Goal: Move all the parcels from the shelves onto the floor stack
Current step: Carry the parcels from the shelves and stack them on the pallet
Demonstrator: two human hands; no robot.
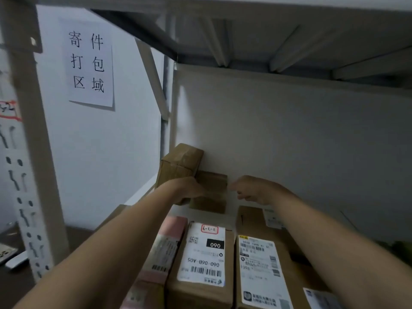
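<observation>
Hands flank the small brown box, right hand loose and empty, left hand grip hidden tbh, so yanking it might topple the tilted parcel leaning just above the left.

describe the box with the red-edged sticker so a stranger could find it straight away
On the shelf in front of the white back panel, parcels lie in a row nearest the camera. Among them, a brown cardboard box sits between a pink parcel and a second brown box. Only it carries a red-bordered handwritten sticker.
</observation>
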